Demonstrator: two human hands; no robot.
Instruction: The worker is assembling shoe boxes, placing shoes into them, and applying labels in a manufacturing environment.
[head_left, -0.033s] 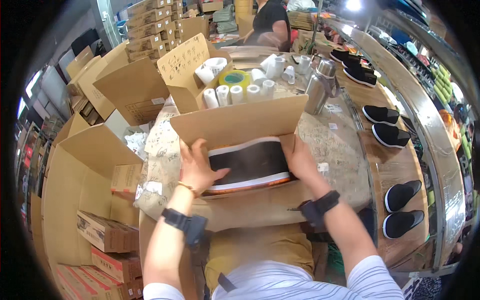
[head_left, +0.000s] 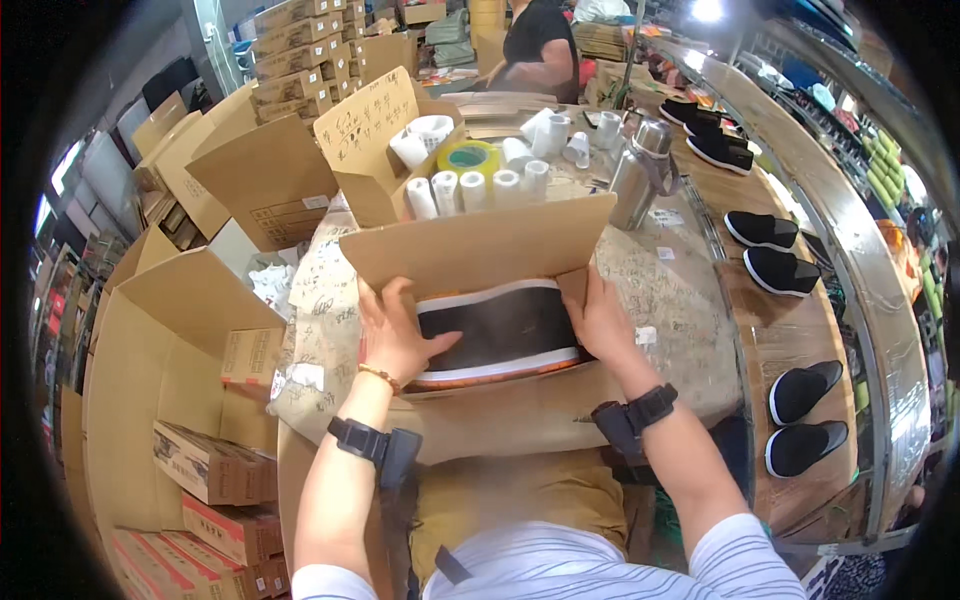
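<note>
Footwear, black and edged in white, is seen from the head camera lying inside an open cardboard box, which is set on a table covered in brown paper marked with handwriting. The box's lid is raised on the far side. Its left end is grasped by the left hand, the thumb laid across the black surface; its right end is gripped by the right hand, the thumb tucked by the footwear. Black devices are strapped to both forearms, and a bracelet is worn at the left wrist.

Beyond the lid, white rolls are stood near a thick roll of yellow tape, with a steel flask placed to their right. Black shoes with white soles are lined up on a wooden shelf along the right side. At left, printed boxes are stacked within a large carton. In the background, a person in a black top is partly shown, cut off by the upper edge
</note>
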